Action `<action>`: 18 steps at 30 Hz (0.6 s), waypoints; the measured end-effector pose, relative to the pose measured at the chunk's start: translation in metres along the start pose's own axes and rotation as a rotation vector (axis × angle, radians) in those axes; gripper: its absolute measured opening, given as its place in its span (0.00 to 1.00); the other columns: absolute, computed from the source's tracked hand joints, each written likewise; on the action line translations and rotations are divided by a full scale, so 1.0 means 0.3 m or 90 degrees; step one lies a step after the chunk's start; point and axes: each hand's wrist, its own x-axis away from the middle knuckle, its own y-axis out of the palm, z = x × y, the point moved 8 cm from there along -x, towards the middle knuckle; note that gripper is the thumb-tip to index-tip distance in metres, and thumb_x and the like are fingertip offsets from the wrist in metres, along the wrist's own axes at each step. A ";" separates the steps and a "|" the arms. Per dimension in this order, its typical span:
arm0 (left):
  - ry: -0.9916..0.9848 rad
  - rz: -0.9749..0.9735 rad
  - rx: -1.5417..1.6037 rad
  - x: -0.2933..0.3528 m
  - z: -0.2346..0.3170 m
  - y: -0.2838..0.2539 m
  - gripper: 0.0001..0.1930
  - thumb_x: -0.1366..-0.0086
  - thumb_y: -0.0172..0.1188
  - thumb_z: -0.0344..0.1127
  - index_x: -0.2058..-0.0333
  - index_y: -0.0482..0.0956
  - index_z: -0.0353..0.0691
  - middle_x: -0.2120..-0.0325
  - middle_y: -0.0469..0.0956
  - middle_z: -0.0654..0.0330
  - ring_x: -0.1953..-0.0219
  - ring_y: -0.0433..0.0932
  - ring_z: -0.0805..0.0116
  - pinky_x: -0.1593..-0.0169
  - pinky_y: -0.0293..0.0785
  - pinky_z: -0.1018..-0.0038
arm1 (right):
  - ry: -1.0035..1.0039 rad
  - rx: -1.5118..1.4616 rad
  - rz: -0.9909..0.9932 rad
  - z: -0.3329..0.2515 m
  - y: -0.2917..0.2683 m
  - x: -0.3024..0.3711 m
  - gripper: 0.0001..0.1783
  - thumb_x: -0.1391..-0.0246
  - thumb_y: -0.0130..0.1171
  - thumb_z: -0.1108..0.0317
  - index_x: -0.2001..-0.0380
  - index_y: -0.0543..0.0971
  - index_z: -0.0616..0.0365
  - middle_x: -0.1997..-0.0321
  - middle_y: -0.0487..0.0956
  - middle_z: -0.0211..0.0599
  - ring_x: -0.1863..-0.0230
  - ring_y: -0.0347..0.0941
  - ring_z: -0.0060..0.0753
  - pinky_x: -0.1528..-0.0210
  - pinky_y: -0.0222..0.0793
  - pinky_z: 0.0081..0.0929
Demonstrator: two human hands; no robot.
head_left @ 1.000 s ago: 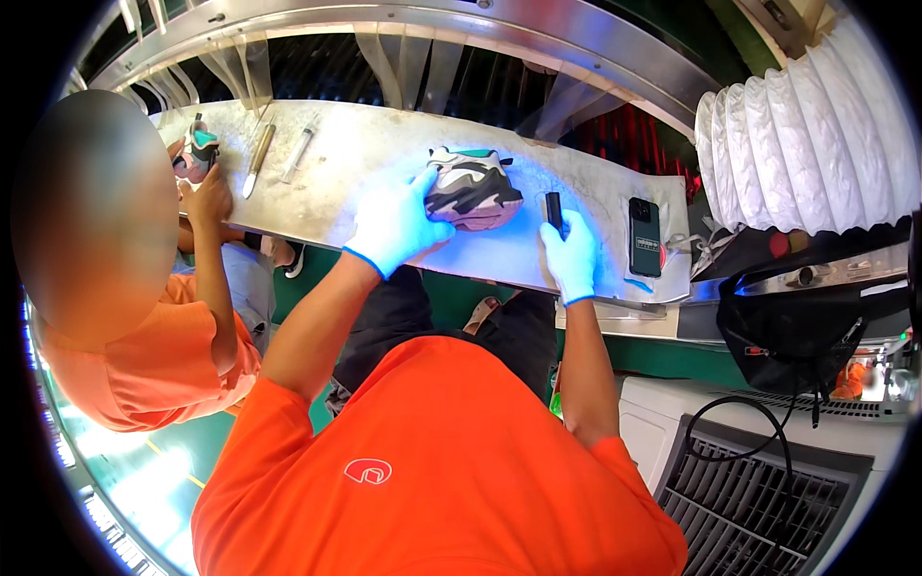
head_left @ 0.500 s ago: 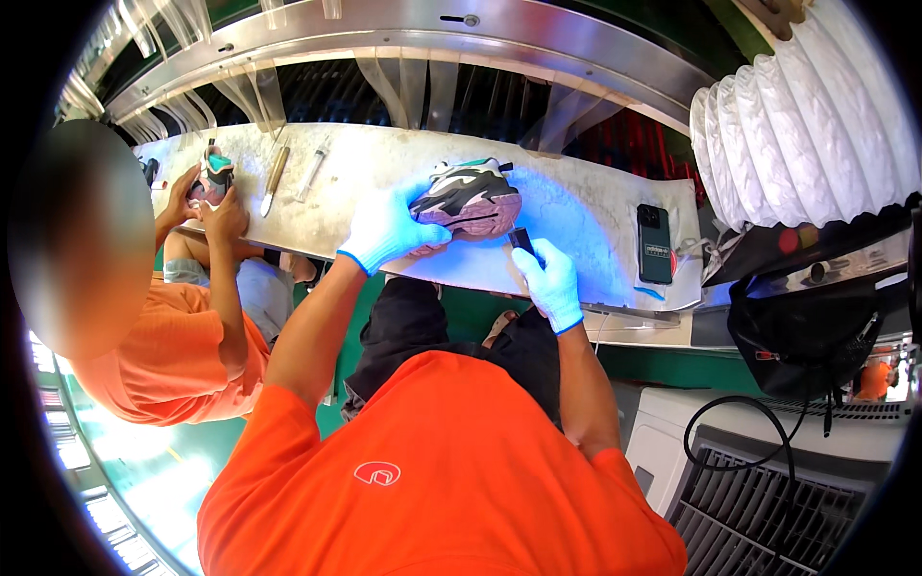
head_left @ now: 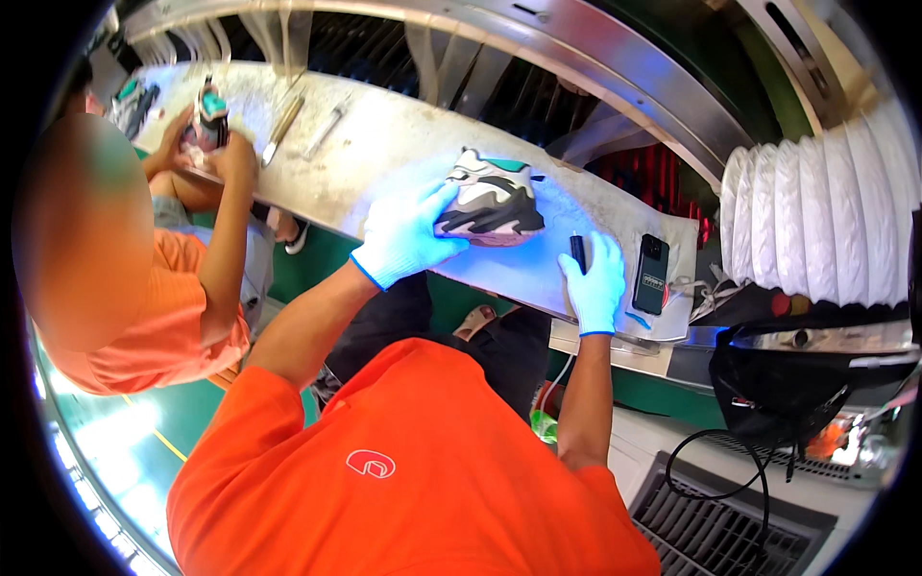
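My left hand [head_left: 411, 233], in a white glove lit blue, grips a sneaker [head_left: 495, 206] by its left end, just over the worktable [head_left: 370, 163]. The sneaker is white, black and grey with a teal patch, and its chunky sole faces me. To the right of the sneaker and apart from it, my gloved right hand [head_left: 597, 283] is closed on a short black cylindrical tool [head_left: 577, 253]. The tool stands nearly upright, with a thin pale tip at its top. A blue glow covers the table around both hands.
A black phone [head_left: 652, 275] lies right of my right hand. Left along the table are a brush-like tool [head_left: 283, 128] and a syringe [head_left: 327, 130]. A co-worker holds another shoe [head_left: 207, 120]. A white ribbed duct [head_left: 816, 221] and a black bag [head_left: 778, 379] are at the right.
The view has turned and shifted. The sneaker has tilted in my left hand, so more of its upper shows. My right hand has drawn away from it, with the black tool now more upright.
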 end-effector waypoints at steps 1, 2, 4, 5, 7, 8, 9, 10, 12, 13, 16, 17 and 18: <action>0.042 0.032 0.008 0.020 0.005 -0.004 0.38 0.52 0.83 0.51 0.42 0.87 0.39 0.47 0.88 0.50 0.55 0.90 0.47 0.51 0.86 0.58 | -0.017 0.001 0.058 0.005 -0.006 -0.004 0.41 0.37 0.74 0.49 0.29 0.76 0.62 0.28 0.78 0.51 0.30 0.77 0.55 0.31 0.75 0.48; 0.078 0.060 0.013 0.055 0.001 -0.007 0.40 0.53 0.84 0.51 0.42 0.87 0.39 0.47 0.88 0.49 0.54 0.90 0.48 0.51 0.87 0.59 | 0.082 -0.323 0.008 0.010 0.027 0.003 0.45 0.36 0.74 0.48 0.26 0.72 0.65 0.27 0.77 0.51 0.27 0.75 0.51 0.29 0.74 0.47; 0.158 0.124 0.041 0.111 -0.015 -0.026 0.39 0.53 0.84 0.51 0.42 0.87 0.38 0.47 0.88 0.48 0.55 0.90 0.49 0.53 0.87 0.60 | 0.240 -0.918 -0.157 -0.108 0.084 0.023 0.50 0.33 0.74 0.48 0.22 0.65 0.70 0.24 0.75 0.49 0.26 0.75 0.45 0.27 0.73 0.44; 0.194 0.133 0.071 0.120 -0.005 -0.040 0.39 0.51 0.83 0.51 0.42 0.86 0.38 0.47 0.89 0.48 0.56 0.91 0.48 0.53 0.87 0.60 | 0.235 -0.959 -0.188 -0.181 0.098 0.040 0.48 0.34 0.73 0.53 0.22 0.65 0.69 0.25 0.75 0.50 0.28 0.76 0.47 0.27 0.74 0.45; 0.239 0.131 0.094 0.148 -0.021 -0.024 0.40 0.51 0.83 0.52 0.41 0.86 0.38 0.46 0.88 0.49 0.54 0.90 0.48 0.52 0.86 0.59 | 0.245 -0.998 -0.298 -0.325 0.151 0.074 0.44 0.36 0.71 0.61 0.23 0.66 0.67 0.26 0.77 0.50 0.29 0.78 0.50 0.26 0.74 0.49; 0.226 0.121 0.111 0.150 -0.043 -0.014 0.40 0.50 0.83 0.53 0.41 0.86 0.38 0.45 0.88 0.49 0.53 0.90 0.48 0.51 0.86 0.58 | 0.233 -1.028 -0.312 -0.337 0.174 0.069 0.41 0.37 0.68 0.67 0.24 0.68 0.67 0.27 0.78 0.51 0.29 0.78 0.53 0.25 0.74 0.50; 0.214 0.112 0.129 0.170 -0.057 -0.006 0.40 0.50 0.83 0.54 0.40 0.86 0.39 0.44 0.87 0.49 0.52 0.89 0.48 0.49 0.86 0.57 | 0.264 -1.033 -0.364 -0.308 0.184 0.094 0.39 0.35 0.67 0.66 0.24 0.68 0.66 0.28 0.78 0.53 0.29 0.77 0.57 0.24 0.72 0.58; 0.177 0.073 0.137 0.171 -0.086 -0.002 0.45 0.52 0.84 0.51 0.35 0.82 0.38 0.38 0.83 0.46 0.44 0.87 0.45 0.43 0.84 0.55 | 0.317 -1.059 -0.349 -0.309 0.185 0.106 0.39 0.35 0.67 0.65 0.24 0.68 0.65 0.27 0.77 0.54 0.28 0.76 0.59 0.24 0.71 0.65; 0.055 0.158 0.182 0.205 -0.171 -0.032 0.50 0.54 0.85 0.49 0.32 0.78 0.38 0.35 0.80 0.43 0.39 0.84 0.43 0.39 0.83 0.55 | 0.444 -1.081 -0.251 -0.250 0.186 0.145 0.38 0.32 0.66 0.62 0.23 0.68 0.63 0.26 0.76 0.54 0.27 0.75 0.65 0.25 0.66 0.79; 0.000 0.201 0.205 0.214 -0.219 -0.046 0.52 0.55 0.86 0.48 0.30 0.76 0.38 0.33 0.78 0.42 0.36 0.83 0.41 0.37 0.82 0.55 | 0.410 -1.094 -0.179 -0.281 0.126 0.122 0.38 0.32 0.66 0.60 0.23 0.69 0.61 0.25 0.76 0.52 0.27 0.74 0.64 0.24 0.65 0.79; -0.140 0.089 0.176 0.272 -0.322 0.024 0.49 0.51 0.83 0.45 0.29 0.75 0.39 0.32 0.77 0.44 0.35 0.80 0.41 0.33 0.79 0.55 | 0.292 -1.016 -0.055 -0.286 -0.112 0.011 0.38 0.30 0.64 0.57 0.22 0.69 0.58 0.22 0.74 0.51 0.25 0.72 0.61 0.21 0.63 0.73; -0.119 0.041 0.121 0.272 -0.310 0.043 0.44 0.48 0.82 0.45 0.31 0.78 0.41 0.34 0.80 0.47 0.37 0.82 0.43 0.34 0.79 0.56 | 0.231 -0.936 0.033 -0.269 -0.215 -0.063 0.36 0.30 0.63 0.58 0.24 0.70 0.59 0.25 0.75 0.51 0.28 0.73 0.59 0.24 0.65 0.70; -0.103 0.047 0.090 0.269 -0.298 0.056 0.41 0.46 0.80 0.46 0.33 0.80 0.42 0.36 0.81 0.49 0.38 0.82 0.44 0.35 0.79 0.56 | 0.159 -0.854 0.120 -0.267 -0.338 -0.163 0.34 0.29 0.62 0.58 0.26 0.71 0.60 0.28 0.77 0.50 0.30 0.74 0.57 0.27 0.67 0.67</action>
